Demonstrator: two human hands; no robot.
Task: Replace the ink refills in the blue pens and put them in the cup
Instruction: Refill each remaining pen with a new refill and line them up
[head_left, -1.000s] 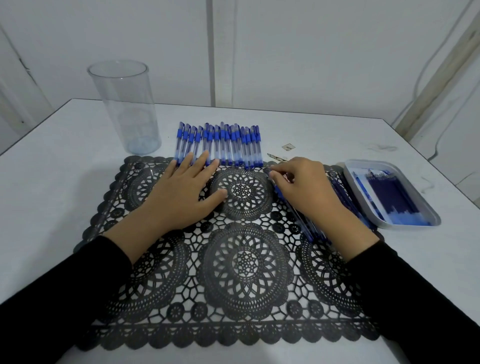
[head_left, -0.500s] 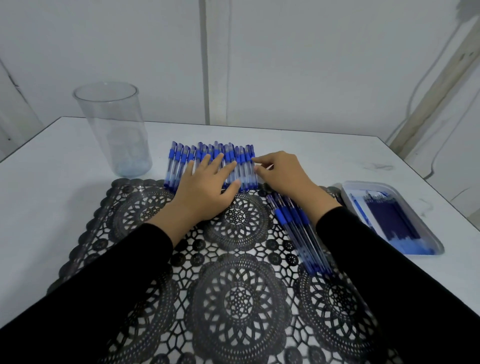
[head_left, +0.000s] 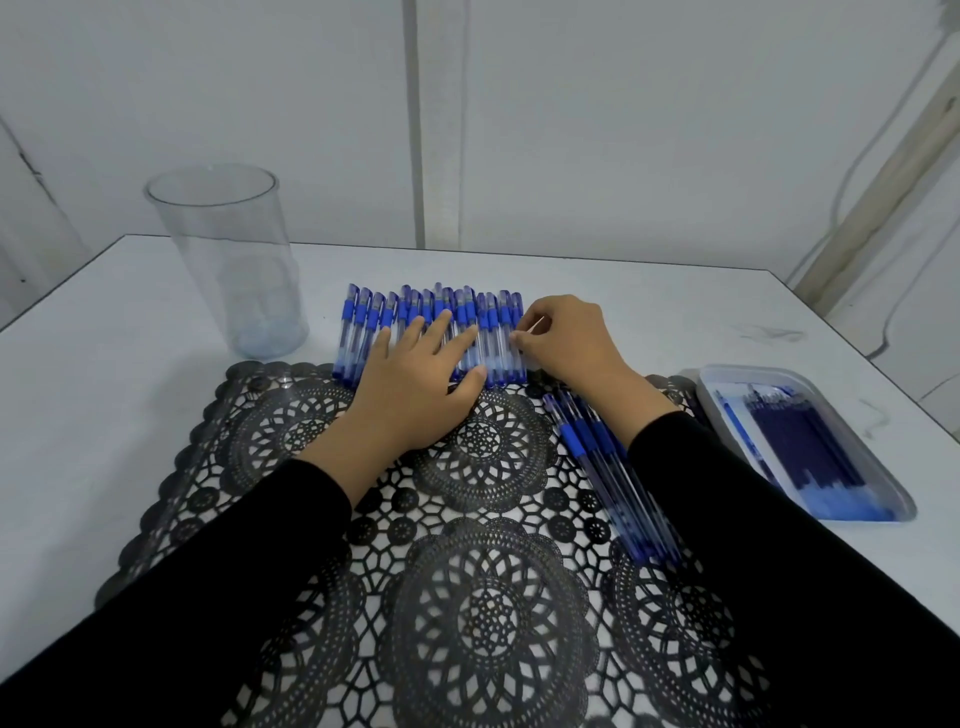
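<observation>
A white table (head_left: 649, 312) carries everything; a black lace mat (head_left: 493, 597) lies flat on it, under both wrists and reaching toward the viewer from the fingertips; a row of pens (head_left: 363, 332) lies side by side on the bare top just beyond the mat's far edge, near ends overlapping that edge, under the straight left fingers (head_left: 436, 327) and met at its right end by the curled right fingers (head_left: 524, 340); a clear cup (head_left: 228, 270) stands upright well left of the left fingers, by the mat's far corner; a shallow tray (head_left: 758, 370) sits well right of the right fingers, beside the mat; a faint dark smudge (head_left: 769, 332) marks the top beyond the tray.
</observation>
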